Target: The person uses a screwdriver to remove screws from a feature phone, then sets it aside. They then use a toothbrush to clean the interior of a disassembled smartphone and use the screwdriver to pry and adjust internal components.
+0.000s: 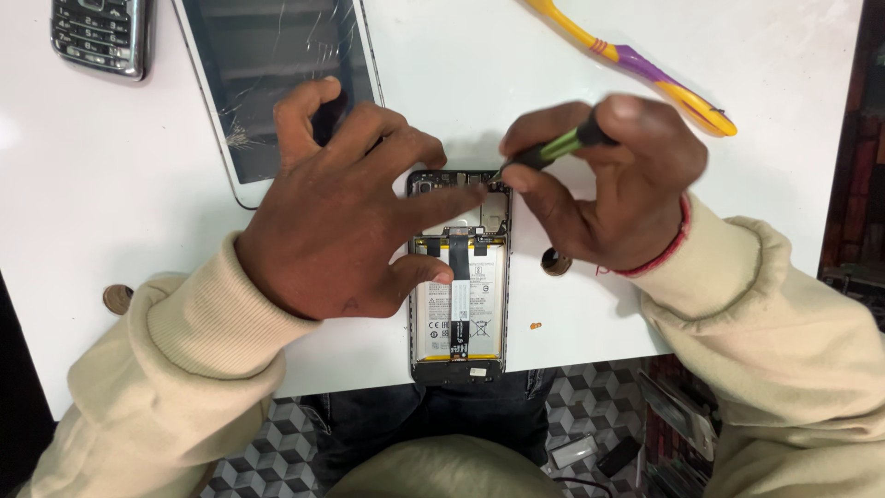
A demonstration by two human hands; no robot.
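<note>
Nearest the camera, an opened black smartphone with its back cover off and a white battery showing [458, 304] lay lengthwise at the near edge of the white table [111, 184], its lower end just at that edge. The left hand [346, 217] rested flat over the phone's left side, fingers spread: the forefinger stretched across the upper part of the phone, the thumb pressed against the battery's left margin. The right hand [613, 184] pinched a slim screwdriver with a green and black handle [553, 148] between thumb and fingertips, its tip touching the phone's top right corner. Both wrists wore cream ribbed sleeves, and a red thread circled the right wrist.

Just right of the phone sat a small round brown coin-like disc [556, 262], and a tiny orange speck lay near it toward the near edge. A second brown disc [117, 298] lay by the left edge. Toward the far edge were a cracked white-framed tablet [277, 83], a dark keypad phone [100, 35] in the far left corner, and a yellow and purple toothbrush [645, 69] to the far right.
</note>
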